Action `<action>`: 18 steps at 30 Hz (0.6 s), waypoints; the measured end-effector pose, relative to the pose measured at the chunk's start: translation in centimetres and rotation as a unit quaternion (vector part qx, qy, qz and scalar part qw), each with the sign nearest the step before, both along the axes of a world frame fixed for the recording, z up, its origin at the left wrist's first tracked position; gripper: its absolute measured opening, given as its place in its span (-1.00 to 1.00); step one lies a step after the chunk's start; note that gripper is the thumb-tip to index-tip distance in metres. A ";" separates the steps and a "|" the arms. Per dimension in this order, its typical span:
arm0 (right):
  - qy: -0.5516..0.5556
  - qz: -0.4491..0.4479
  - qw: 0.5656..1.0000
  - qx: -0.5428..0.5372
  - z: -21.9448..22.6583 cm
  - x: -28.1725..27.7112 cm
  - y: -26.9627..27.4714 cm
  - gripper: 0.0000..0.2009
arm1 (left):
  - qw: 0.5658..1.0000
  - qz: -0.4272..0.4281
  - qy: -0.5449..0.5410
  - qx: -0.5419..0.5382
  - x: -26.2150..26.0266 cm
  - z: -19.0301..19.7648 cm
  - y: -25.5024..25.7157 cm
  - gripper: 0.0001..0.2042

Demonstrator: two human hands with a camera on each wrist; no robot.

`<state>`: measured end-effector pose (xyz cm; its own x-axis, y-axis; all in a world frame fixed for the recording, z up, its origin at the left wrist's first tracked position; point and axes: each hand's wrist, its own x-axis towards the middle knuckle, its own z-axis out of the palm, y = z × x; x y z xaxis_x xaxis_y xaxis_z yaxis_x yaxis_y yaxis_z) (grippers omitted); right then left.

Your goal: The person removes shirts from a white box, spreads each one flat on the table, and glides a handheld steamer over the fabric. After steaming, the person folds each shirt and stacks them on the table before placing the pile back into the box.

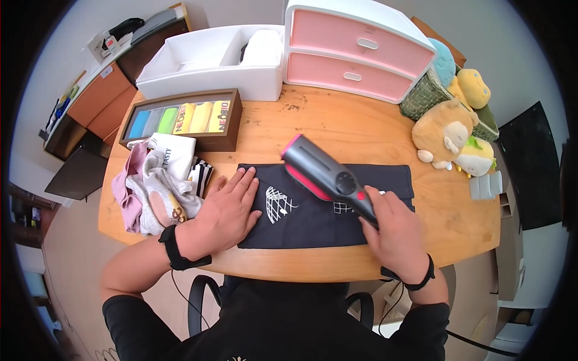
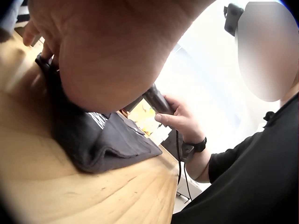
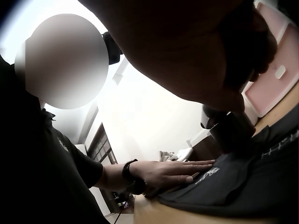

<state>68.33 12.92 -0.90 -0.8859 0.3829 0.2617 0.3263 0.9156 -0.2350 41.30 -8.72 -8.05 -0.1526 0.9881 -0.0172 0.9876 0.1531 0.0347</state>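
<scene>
A dark folded garment [image 1: 310, 231] with white net-like prints lies on the wooden table in front of me. My left hand [image 1: 226, 207] rests on its left end, fingers straight and spread. In my right hand [image 1: 397, 231] I grip the handle of a grey and pink handheld garment steamer [image 1: 319, 168]. Its head points away to the upper left, over the middle of the garment, and hides part of the prints. The right wrist view shows the steamer [image 3: 229, 133] low over the cloth [image 3: 271, 172], with the left hand [image 3: 170, 175] flat beyond it.
Left of the garment sits a pile of crumpled clothes [image 1: 159, 192]. Behind it are a brown box of rolled coloured cloths [image 1: 235, 123] and a white divided bin [image 1: 211, 84]. A pink-fronted drawer unit [image 1: 355, 48] stands at the back, and plush toys [image 1: 442, 132] at the right.
</scene>
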 end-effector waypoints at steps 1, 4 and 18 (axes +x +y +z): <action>-0.038 0.028 0.999 -0.003 -0.3 -1.3 -0.2 -0.38 | 1.000 0.004 0.000 0.005 -0.1 -0.1 0.0 -0.33; -0.061 0.046 0.997 0.003 -1.2 -2.6 0.1 -0.35 | 1.000 0.013 -0.002 0.019 -0.2 -0.1 0.1 -0.32; -0.046 0.094 0.994 0.038 -2.2 -6.7 -0.4 -0.35 | 0.994 0.050 -0.054 0.079 0.0 0.2 -1.4 -0.46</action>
